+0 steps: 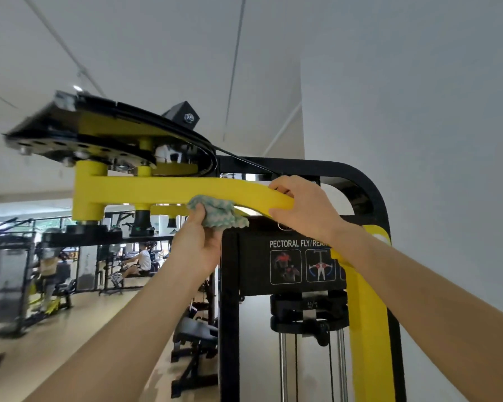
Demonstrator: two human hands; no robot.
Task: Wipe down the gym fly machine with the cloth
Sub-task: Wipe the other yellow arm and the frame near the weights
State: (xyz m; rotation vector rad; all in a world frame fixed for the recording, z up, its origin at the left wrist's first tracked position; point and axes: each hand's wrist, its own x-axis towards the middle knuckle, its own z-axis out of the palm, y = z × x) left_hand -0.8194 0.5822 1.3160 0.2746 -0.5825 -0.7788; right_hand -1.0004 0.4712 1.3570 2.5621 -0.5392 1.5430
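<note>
The fly machine has a black frame (pixel 369 190) and a yellow upper arm (pixel 157 188) that runs left to a black cam plate (pixel 70 132) overhead. My left hand (pixel 196 242) grips a crumpled green-and-white cloth (pixel 219 213) and holds it against the underside of the yellow arm. My right hand (pixel 305 207) grips the same yellow arm just right of the cloth, fingers over the top and thumb beneath. A black placard (pixel 291 256) reading "PECTORAL FLY" sits below my hands.
A yellow upright (pixel 366 329) and the weight stack with chrome guide rods (pixel 283 367) stand below right. A grey wall (pixel 433 111) is close on the right. Other gym machines (pixel 9 280), a bench (pixel 195 343) and a seated person (pixel 140 264) fill the floor at left.
</note>
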